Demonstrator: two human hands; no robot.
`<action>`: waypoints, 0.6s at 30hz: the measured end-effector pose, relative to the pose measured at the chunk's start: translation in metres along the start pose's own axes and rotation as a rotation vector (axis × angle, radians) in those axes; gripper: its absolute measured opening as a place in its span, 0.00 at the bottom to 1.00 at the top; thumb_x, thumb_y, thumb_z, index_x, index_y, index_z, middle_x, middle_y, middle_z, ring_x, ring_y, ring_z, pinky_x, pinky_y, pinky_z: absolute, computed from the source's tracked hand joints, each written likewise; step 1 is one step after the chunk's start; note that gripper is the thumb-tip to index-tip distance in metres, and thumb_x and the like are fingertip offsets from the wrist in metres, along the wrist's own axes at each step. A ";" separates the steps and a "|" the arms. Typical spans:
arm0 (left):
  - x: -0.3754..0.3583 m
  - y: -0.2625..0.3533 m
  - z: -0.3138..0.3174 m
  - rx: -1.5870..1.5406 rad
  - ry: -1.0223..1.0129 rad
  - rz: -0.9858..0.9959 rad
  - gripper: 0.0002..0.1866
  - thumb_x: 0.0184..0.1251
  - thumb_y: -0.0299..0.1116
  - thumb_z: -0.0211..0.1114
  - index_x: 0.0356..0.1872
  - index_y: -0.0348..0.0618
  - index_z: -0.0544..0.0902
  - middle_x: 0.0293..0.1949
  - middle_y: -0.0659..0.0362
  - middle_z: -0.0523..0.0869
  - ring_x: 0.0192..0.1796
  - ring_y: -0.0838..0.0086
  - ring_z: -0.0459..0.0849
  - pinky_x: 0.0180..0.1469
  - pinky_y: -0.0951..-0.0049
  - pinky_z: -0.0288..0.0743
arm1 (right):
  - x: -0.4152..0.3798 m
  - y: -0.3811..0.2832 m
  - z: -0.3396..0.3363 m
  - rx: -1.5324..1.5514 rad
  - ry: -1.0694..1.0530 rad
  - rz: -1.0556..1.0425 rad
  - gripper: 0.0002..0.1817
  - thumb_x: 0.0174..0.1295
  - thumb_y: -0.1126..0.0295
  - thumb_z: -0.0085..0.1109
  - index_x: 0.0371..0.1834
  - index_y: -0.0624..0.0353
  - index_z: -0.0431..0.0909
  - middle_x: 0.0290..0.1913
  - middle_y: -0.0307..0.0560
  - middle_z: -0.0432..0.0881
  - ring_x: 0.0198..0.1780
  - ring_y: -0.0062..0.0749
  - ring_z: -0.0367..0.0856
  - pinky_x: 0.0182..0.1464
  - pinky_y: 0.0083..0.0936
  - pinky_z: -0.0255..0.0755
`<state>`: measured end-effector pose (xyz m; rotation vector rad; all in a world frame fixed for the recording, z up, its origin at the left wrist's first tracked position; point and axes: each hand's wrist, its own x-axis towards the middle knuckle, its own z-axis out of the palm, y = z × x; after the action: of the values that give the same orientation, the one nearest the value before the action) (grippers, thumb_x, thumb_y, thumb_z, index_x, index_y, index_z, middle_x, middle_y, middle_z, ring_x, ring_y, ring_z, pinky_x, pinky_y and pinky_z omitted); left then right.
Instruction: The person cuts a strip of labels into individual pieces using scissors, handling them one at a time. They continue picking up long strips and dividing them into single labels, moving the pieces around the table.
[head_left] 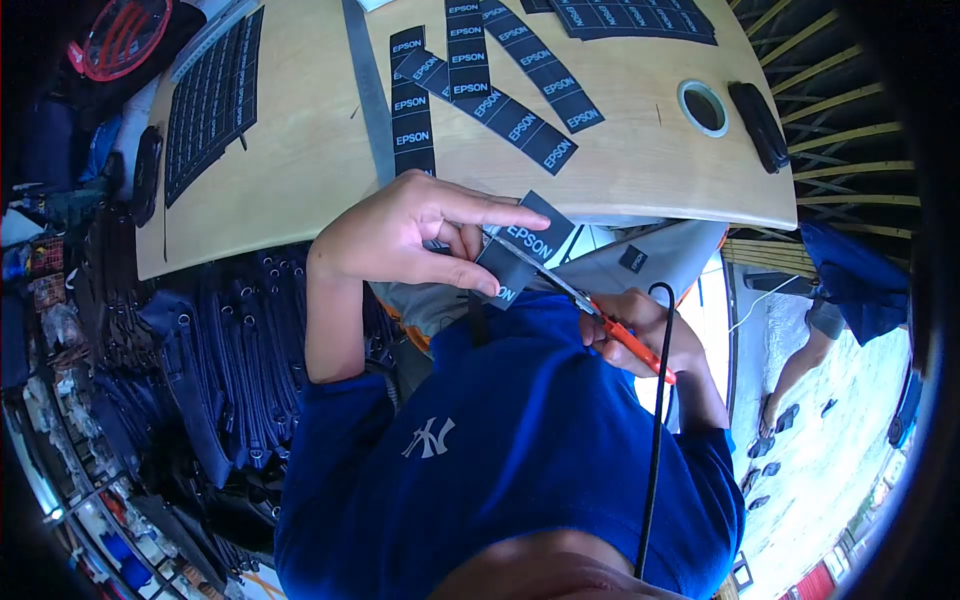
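My left hand [420, 225] pinches a short black label strip [535, 218] printed EPSON in white, between thumb and fingers just past the table's front edge. In my right hand [645, 325] are scissors [630, 350] with orange handles. Their blades lie across the strip between two printed labels, pointing towards my left palm. A single black label [632, 258] rests on my grey trouser leg [680, 250]. More EPSON strips [522, 130] lie crossed over one another on the table, beyond my left hand.
On the wooden table [300, 130] lie a long metal ruler [370, 100], a tape roll [703, 108], a black case [758, 127] and dark printed sheets [215, 105]. Dark straps [220, 360] hang below left. Another person's bare leg [797, 375] shows at right. A black cable [655, 470] runs down my front.
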<state>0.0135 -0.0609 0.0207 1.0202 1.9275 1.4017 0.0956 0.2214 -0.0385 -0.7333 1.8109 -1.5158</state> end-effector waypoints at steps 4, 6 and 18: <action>0.000 -0.002 -0.001 0.022 -0.018 0.022 0.33 0.42 0.20 0.75 0.56 0.41 0.78 0.29 0.57 0.85 0.20 0.82 0.78 0.24 0.83 0.69 | 0.002 -0.004 0.001 -0.011 0.031 -0.021 0.32 0.61 0.41 0.51 0.22 0.64 0.72 0.18 0.46 0.72 0.19 0.38 0.72 0.23 0.33 0.64; 0.000 -0.002 0.000 0.016 -0.008 0.022 0.33 0.42 0.20 0.75 0.56 0.41 0.78 0.27 0.58 0.85 0.20 0.82 0.78 0.23 0.83 0.68 | 0.002 -0.004 0.001 -0.022 0.036 -0.020 0.31 0.62 0.41 0.51 0.21 0.64 0.72 0.17 0.46 0.71 0.18 0.37 0.70 0.22 0.33 0.61; 0.001 -0.002 -0.004 0.040 -0.024 0.032 0.32 0.42 0.22 0.75 0.56 0.42 0.79 0.22 0.60 0.83 0.19 0.82 0.78 0.23 0.83 0.67 | 0.000 0.003 0.002 -0.063 0.038 0.083 0.34 0.59 0.36 0.49 0.18 0.60 0.69 0.14 0.40 0.71 0.16 0.28 0.73 0.20 0.24 0.64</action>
<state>0.0088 -0.0624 0.0197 1.0861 1.9373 1.3667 0.0975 0.2206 -0.0417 -0.6547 1.9011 -1.4339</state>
